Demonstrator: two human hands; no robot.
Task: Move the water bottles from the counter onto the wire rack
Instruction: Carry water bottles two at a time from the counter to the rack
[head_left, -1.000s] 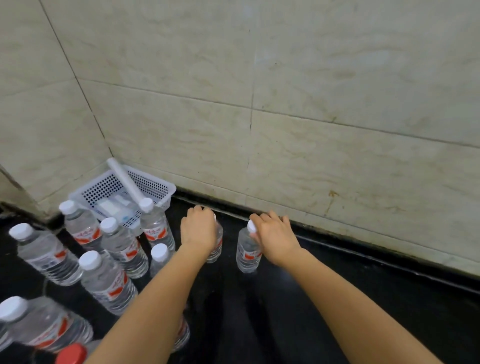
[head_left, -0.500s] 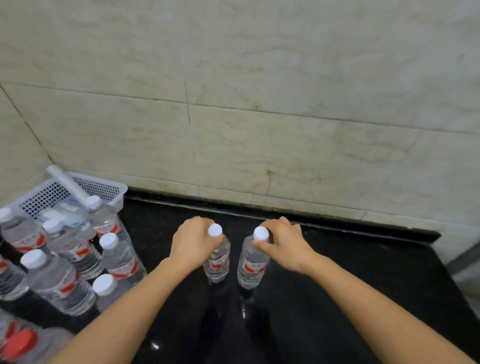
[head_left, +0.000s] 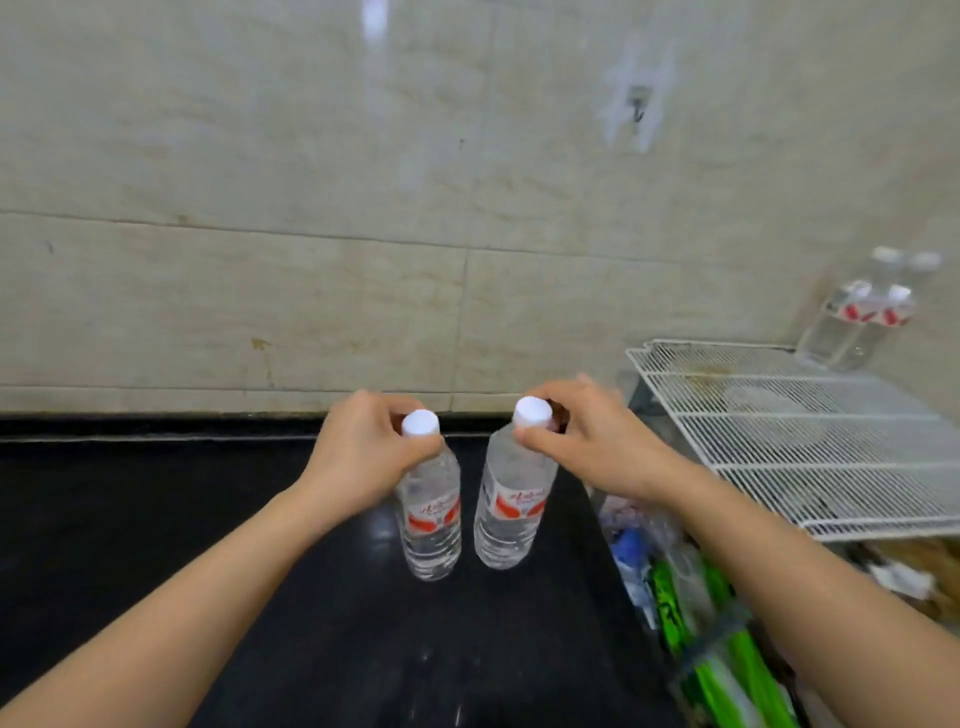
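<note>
Nearest the camera, two bare forearms reach forward over a glossy black stone counter (head_left: 208, 519). Low on the right, beyond the counter's edge, lies a blurred clutter of bright green strips and clear plastic wrapping (head_left: 696, 623); what it is cannot be made out.

Further out, the left hand (head_left: 358, 457) has its fingers wrapped around the neck of a clear plastic water bottle with a white cap and a red-and-white label (head_left: 431, 514). The right hand (head_left: 587, 447) pinches the neck of a second clear water bottle of the same kind (head_left: 511, 509), thumb just under its white cap and the fingers curled behind. The two bottles hang upright side by side, close but apart, above the counter near its right end; they seem to be lifted clear of the surface, though the reflections make that hard to judge.

To the right and further back stands a white wire rack (head_left: 779, 431) with a flat gridded top. At its far corner, against the wall, stand blurred clear water bottles with red labels (head_left: 862, 317), close together.

Behind everything rises a wall of large beige marble-look tiles (head_left: 311, 208), with a small metal hook (head_left: 638, 111) high up on the right.
</note>
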